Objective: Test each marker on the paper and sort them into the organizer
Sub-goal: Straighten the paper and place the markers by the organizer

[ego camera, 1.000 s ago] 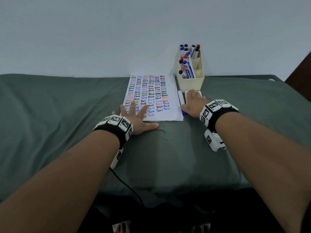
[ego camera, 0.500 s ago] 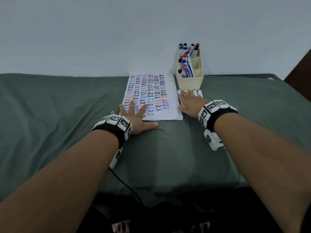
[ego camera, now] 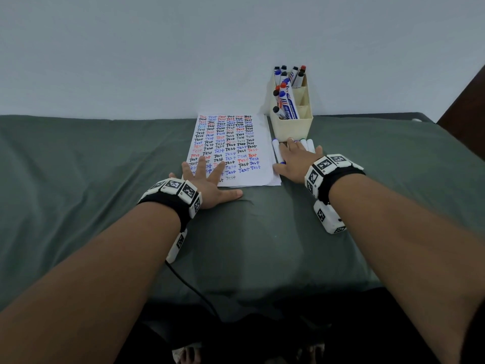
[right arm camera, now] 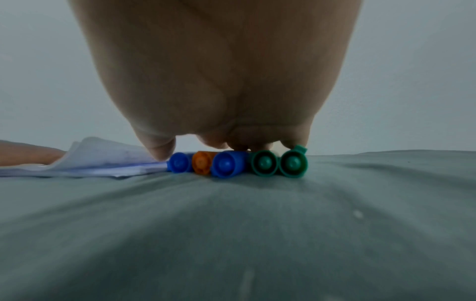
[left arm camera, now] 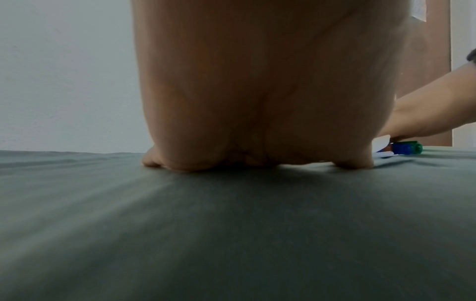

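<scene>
A white paper (ego camera: 231, 143) covered in rows of "Test" lies on the green cloth. My left hand (ego camera: 207, 177) rests flat on its near left corner, fingers spread; in the left wrist view only the heel of that hand (left arm camera: 257, 101) shows. A cream organizer (ego camera: 292, 126) holding several markers stands right of the paper. Before it lie several loose markers (ego camera: 276, 151) side by side, their blue (right arm camera: 226, 165), orange (right arm camera: 202, 165) and green (right arm camera: 264, 164) caps facing me. My right hand (ego camera: 291, 153) lies over them, fingers stretched toward the organizer.
The green cloth (ego camera: 105, 166) covers the whole surface up to a pale wall. A black cable (ego camera: 189, 285) runs off the near edge from my left wrist. A dark wooden edge (ego camera: 467, 101) stands at the far right.
My right hand has shifted slightly left over the loose markers. The left hand has stayed on the paper.
</scene>
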The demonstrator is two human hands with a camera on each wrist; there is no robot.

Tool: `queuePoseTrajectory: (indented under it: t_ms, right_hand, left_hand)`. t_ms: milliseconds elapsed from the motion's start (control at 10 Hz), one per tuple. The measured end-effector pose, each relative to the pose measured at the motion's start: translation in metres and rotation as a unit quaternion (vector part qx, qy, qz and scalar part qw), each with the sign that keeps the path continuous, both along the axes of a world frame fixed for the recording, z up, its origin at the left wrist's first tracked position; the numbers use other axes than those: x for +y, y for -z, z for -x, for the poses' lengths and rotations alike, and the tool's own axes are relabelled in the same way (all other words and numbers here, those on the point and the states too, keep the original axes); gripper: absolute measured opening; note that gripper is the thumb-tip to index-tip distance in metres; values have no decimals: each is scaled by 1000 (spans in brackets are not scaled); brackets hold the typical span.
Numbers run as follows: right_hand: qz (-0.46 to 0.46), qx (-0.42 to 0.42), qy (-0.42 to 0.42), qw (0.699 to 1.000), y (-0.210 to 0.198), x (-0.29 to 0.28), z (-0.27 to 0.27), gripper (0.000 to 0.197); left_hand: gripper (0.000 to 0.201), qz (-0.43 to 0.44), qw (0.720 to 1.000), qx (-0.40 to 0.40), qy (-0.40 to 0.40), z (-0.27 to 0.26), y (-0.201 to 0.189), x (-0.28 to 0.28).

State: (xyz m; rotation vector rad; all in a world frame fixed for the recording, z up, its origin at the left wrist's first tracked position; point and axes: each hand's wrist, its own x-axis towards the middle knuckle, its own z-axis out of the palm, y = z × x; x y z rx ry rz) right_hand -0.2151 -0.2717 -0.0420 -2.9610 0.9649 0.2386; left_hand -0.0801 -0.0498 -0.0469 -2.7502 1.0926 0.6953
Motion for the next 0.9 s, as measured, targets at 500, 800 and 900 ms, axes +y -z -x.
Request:
queuePoseTrajectory:
  t_ms: [500,800,900]
  right_hand:
    - [-17,-27,-11,999,-10,-5,0,51]
    - [-19,-10,5,1000,-13,-3,-1,48]
    - [-10,-7,0,1000,-16,0,0,45]
  left_hand:
    - [107,3,1000,-3,1,1,0,0]
    - [107,1,1000,-3,1,2,-1,0]
    - [108,1,1000,-2,0,1,-1,0]
